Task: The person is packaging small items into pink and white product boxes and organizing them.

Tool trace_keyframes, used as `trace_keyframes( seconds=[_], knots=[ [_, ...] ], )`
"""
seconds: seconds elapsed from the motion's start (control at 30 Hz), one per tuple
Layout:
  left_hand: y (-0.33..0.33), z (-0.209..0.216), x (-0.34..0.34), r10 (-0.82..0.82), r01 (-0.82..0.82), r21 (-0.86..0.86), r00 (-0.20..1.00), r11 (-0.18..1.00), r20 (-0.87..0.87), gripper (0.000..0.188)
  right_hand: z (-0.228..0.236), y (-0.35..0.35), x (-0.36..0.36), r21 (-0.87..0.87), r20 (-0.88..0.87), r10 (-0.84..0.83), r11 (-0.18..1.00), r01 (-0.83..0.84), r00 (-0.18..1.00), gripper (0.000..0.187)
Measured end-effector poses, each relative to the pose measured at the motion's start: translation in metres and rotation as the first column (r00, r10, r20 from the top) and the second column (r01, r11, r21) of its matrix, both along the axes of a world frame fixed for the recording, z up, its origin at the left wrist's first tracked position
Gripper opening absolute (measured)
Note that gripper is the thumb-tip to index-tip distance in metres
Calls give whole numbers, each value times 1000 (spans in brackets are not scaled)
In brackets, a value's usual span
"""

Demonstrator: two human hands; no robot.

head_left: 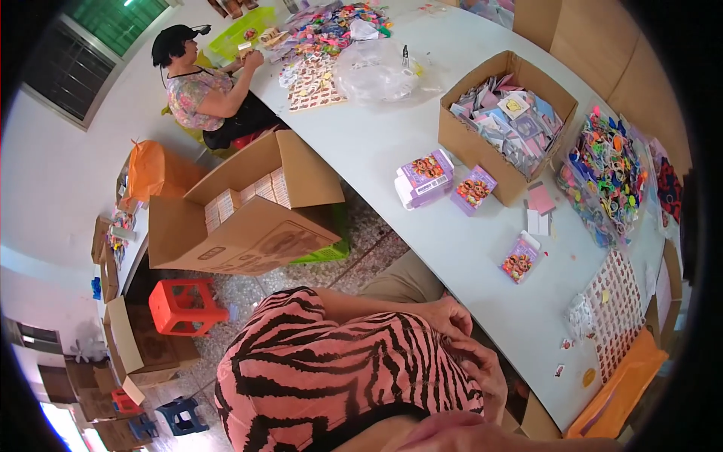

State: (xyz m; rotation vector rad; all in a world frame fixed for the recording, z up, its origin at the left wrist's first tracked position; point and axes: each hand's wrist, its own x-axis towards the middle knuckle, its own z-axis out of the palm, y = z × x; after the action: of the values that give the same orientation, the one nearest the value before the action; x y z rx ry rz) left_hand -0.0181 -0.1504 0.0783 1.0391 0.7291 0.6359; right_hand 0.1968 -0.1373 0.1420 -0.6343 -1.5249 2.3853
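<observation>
Just off the table's near edge, in front of my striped top, my left hand (pixel 450 316) and my right hand (pixel 483 368) come close together. The fingers of both are curled inward and look closed. Whatever lies between them, if anything, is too small or hidden to make out. On the table nearest to them lies a small purple printed box (pixel 520 260) with its white flap up. Farther along are another purple box (pixel 474 190) and a larger purple carton (pixel 425 179) with a flap open.
An open cardboard box of small cards (pixel 459 135) stands on the white table (pixel 361 143). To its right are a clear bag of colourful pieces (pixel 608 177), sticker sheets (pixel 621 301) and an orange bag (pixel 621 384). A large carton (pixel 248 237), red stool (pixel 184 305) and seated person (pixel 199 98) are left.
</observation>
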Motion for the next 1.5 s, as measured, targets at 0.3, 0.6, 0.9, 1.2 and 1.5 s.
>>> trace_keyframes(
  seconds=[0.3, 0.6, 0.9, 1.2, 1.5],
  knots=[
    [-1, -1, 3, 108, -109, 30, 994, 994, 36, 21, 6, -1, -5, -112, -9, -90, 990, 89, 996, 35],
    [1, -4, -2, -8, 9, 24, 1000, 1000, -19, 22, -2, 3, 0, -27, 12, 7, 1000, -7, 1000, 38],
    [-2, -1, 3, 130, -130, 64, 991, 989, 0, 21, 3, -2, -2, -163, 11, -120, 979, 120, 993, 42],
    [-1, 8, 2, -4, 3, 41, 1000, 999, 27, 21, 7, -4, -1, -219, 72, -92, 970, 106, 993, 42],
    [-3, -7, 2, 63, -64, 75, 998, 995, 8, 18, -6, 0, 5, -156, -34, -56, 986, 50, 998, 38]
  ],
)
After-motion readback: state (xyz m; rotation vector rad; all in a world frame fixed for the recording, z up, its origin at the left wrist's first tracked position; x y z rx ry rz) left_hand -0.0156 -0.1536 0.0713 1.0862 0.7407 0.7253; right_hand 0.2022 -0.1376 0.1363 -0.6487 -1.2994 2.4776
